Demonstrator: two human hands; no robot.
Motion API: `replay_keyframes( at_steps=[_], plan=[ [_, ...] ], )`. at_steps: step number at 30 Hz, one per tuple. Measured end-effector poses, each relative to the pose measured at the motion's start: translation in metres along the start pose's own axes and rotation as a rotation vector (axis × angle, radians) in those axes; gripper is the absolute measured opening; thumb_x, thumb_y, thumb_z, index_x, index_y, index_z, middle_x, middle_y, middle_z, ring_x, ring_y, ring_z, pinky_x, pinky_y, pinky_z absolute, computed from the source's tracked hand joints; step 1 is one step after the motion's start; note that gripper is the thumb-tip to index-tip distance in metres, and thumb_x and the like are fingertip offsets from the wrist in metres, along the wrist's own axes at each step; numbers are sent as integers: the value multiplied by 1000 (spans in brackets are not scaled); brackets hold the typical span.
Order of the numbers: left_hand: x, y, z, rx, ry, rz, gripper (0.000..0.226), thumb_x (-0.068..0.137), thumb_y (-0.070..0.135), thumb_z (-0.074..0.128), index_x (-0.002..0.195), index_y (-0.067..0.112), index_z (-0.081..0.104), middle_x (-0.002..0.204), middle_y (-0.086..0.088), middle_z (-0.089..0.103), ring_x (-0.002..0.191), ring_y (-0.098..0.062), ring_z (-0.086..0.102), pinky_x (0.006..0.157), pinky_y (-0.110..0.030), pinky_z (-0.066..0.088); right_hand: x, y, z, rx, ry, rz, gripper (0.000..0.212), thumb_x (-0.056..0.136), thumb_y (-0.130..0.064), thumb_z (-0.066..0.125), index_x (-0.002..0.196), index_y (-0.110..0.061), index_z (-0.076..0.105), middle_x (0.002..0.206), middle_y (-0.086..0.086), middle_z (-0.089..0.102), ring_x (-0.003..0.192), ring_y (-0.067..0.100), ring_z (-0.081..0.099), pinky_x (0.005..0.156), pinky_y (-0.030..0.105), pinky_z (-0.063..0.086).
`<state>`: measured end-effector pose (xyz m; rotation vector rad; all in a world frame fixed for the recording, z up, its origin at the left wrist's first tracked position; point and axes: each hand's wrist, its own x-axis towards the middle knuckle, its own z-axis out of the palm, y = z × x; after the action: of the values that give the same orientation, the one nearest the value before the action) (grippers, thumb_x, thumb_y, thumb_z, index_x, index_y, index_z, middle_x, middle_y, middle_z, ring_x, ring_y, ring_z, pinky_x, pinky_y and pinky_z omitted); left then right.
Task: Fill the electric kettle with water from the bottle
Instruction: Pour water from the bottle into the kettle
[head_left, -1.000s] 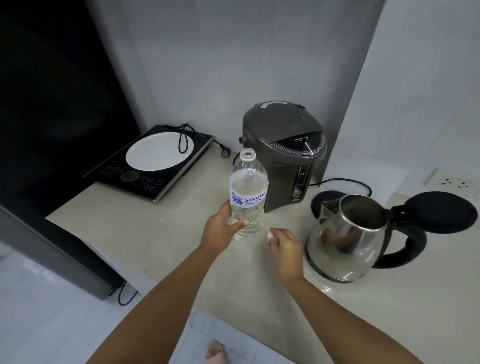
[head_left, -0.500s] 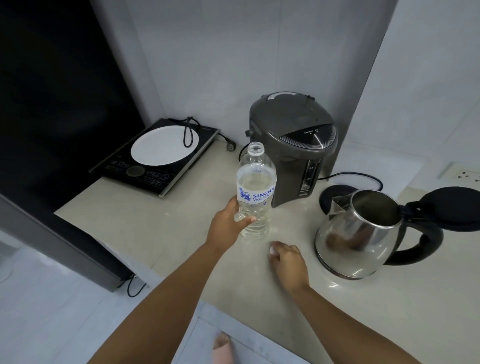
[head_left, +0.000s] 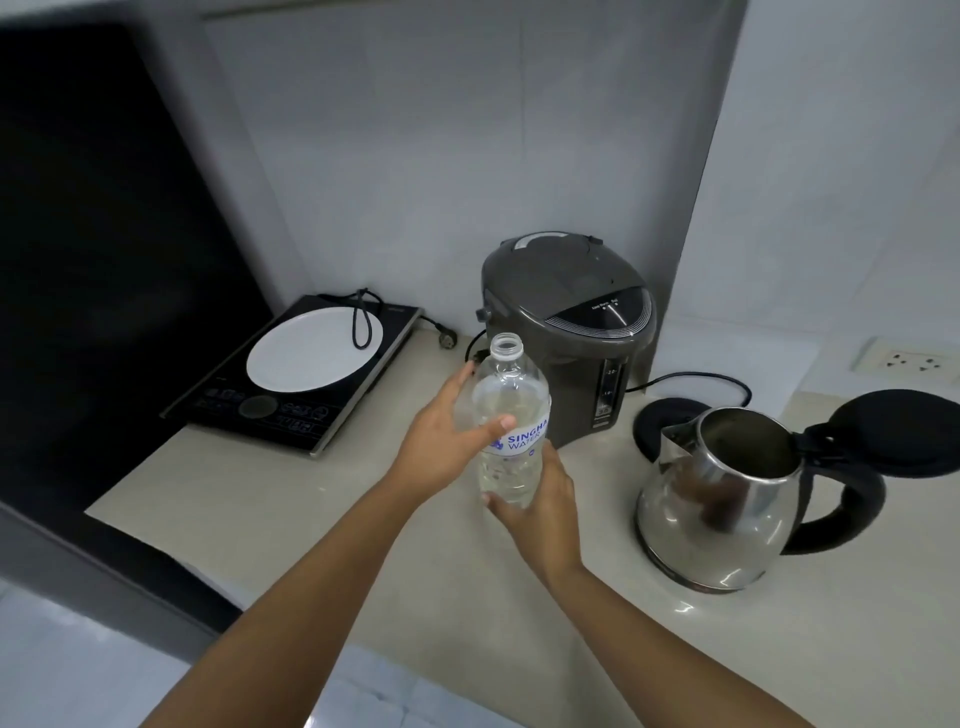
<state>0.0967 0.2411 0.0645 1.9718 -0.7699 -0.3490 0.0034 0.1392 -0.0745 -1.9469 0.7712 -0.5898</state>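
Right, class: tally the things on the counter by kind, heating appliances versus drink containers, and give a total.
Heating appliances: 3 – kettle, hot water dispenser, induction hob
Drink containers: 1 – water bottle
Total: 4

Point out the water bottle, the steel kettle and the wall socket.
water bottle (head_left: 511, 400): head view, on the clear shoulder above the label.
steel kettle (head_left: 727, 525): head view, on the shiny side wall of the body.
wall socket (head_left: 906, 358): head view, on the white faceplate at the far right.
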Motion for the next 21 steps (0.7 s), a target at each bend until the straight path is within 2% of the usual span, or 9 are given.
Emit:
replay_keyframes(
  at_steps=[4,7,9,12,14,16,19,21],
  plan=[
    [10,3,-3,-37,-79,14,82,79,37,78,148,35,35,132,24,50,109,20,46,79,7,33,11,-17,11,152,80,23,102,53,-51,86,141,-35,37,127,-14,60,118,15,59,95,42,53],
    [20,2,-5,-90,-108,18,68,79,32,79,133,52,42,116,36,59,105,24,52,77,5,38,19,-23,15,225,131,55,93,51,-45,89,130,-38,40,121,-11,63,112,14,62,91,42,55],
    [28,-2,-6,-123,-117,23,62,79,30,79,125,55,44,109,43,61,108,22,54,79,3,41,22,-27,19,246,167,87,91,49,-43,89,126,-38,40,118,-11,63,109,14,64,89,41,56],
    [36,-13,-4,-176,-125,32,65,77,33,80,133,44,48,115,38,61,115,13,56,83,-3,44,23,-29,24,254,205,123,87,51,-37,89,123,-36,40,116,-10,63,105,11,65,86,38,58],
    [39,-19,-3,-195,-128,40,81,71,43,81,142,36,45,125,28,61,120,6,55,89,-10,45,22,-32,27,258,231,134,84,54,-35,89,122,-35,41,115,-10,63,104,10,65,83,34,58],
    [39,-24,-4,-213,-127,50,88,66,47,82,144,32,44,132,21,60,122,3,55,94,-16,48,20,-35,28,259,253,130,81,56,-31,90,121,-34,42,114,-10,63,102,7,65,80,25,57],
    [36,-22,-5,-233,-136,58,85,70,34,85,145,28,45,135,16,60,122,3,55,87,-8,48,15,-40,24,261,259,126,76,61,-23,89,118,-34,40,108,-12,64,97,2,66,74,16,53],
    [32,-17,-6,-264,-144,66,85,71,30,85,145,26,44,136,14,59,121,5,55,82,-4,47,9,-44,20,261,271,132,73,62,-21,89,115,-35,41,105,-12,65,94,0,65,72,16,52]
  ],
)
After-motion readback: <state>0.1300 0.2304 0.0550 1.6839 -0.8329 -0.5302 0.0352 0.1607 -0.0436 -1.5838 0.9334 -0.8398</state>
